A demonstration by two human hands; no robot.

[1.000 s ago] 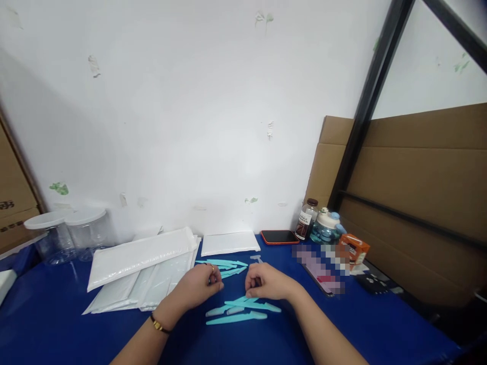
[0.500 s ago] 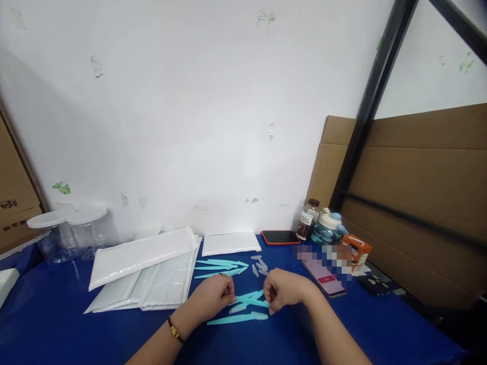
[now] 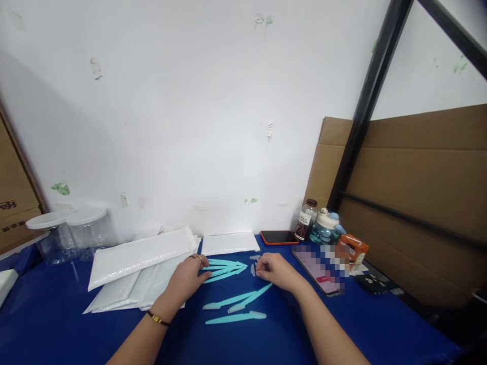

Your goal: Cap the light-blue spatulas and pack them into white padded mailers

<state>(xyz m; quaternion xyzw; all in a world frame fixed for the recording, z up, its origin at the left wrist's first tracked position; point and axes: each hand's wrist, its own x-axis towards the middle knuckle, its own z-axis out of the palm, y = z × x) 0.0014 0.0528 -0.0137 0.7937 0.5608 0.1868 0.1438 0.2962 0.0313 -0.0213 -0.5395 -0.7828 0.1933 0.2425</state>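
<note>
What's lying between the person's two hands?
In the head view: a bunch of teal plastic sticks by the left hand, then a small clear cap by the right hand.

The surface (image 3: pixel 57 314) is deep blue all over. The slim sticks (image 3: pixel 224 267) in its middle are turquoise; the capped sticks (image 3: pixel 236 318) nearer me are turquoise too, with pale, milky caps. The padded envelopes (image 3: pixel 140 256) toward the left edge are plain white. Toward the far right, the phone (image 3: pixel 279 236) is black with an orange-red rim and the little box (image 3: pixel 355 248) is orange. My bracelet (image 3: pixel 158 318) is gold.
</note>
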